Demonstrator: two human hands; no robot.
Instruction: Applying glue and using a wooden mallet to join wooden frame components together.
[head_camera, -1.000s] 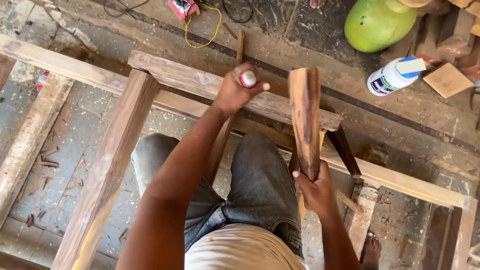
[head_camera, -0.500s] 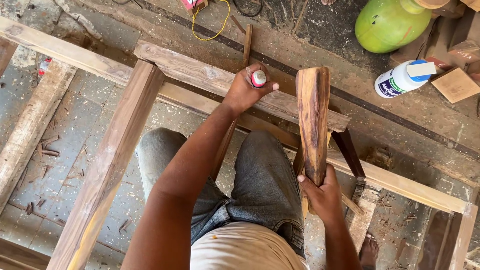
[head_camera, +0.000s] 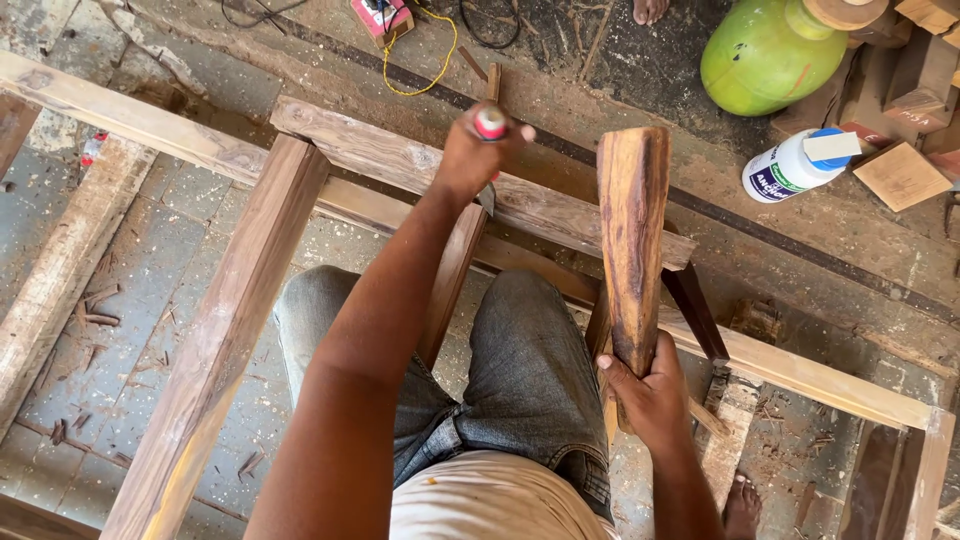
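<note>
**Chisel and club over the frame**

Here's the left hand (head_camera: 470, 155), fingers wrapped tight round a chisel (head_camera: 489, 125) with a red and white handle cap, the tool standing upright, its lower end down at the top rail (head_camera: 400, 160) of a rough timber frame. That rail is pale brown, grainy, dusty, with a small knot showing. The blade itself is mostly hidden behind the fist.

Over on the other side, the right hand (head_camera: 645, 390) is clenched round the narrow end of a wooden mallet (head_camera: 632, 240), a long club of dark, streaky, polished-looking wood, flaring wider toward its blunt top. It's held upright, well apart from the chisel, out over the rail's right end.

Below, faded grey jeans (head_camera: 530, 370), knees spread between the frame's members. A thick reddish upright (head_camera: 220, 330) runs diagonally down the left side.

The floor is gritty concrete scattered with chips. Top right sits a glossy green round vessel (head_camera: 765, 50), and beside it a white plastic bottle (head_camera: 795, 165) with a blue label, lying on its side near small wood offcuts (head_camera: 900, 175). A yellow cord (head_camera: 430, 60) loops at the top.
</note>
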